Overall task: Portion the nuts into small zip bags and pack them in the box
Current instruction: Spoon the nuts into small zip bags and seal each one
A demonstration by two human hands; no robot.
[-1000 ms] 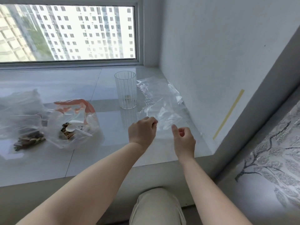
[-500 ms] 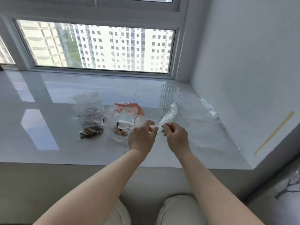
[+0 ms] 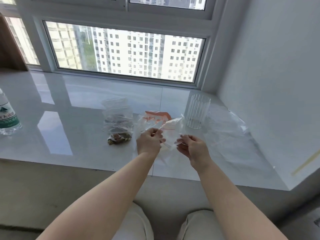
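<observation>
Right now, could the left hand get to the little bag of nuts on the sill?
Probably yes, once it lets go. The left hand is pinching the empty zip bag, and the bag of nuts lies just to its left on the sill with nothing between them.

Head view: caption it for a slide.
Both hands, left and right, pinch an empty zip bag above the sill, beside bagged nuts.

On the counter [image 3: 78,104]: bottle [image 3: 7,116] at nine o'clock; filled bags [image 3: 118,122] at centre; large bag [image 3: 152,121] to their three o'clock; glass [image 3: 196,111] beyond; plastic sheet [image 3: 230,135] at far three o'clock. Small bag [image 3: 170,134] held between both hands.
</observation>
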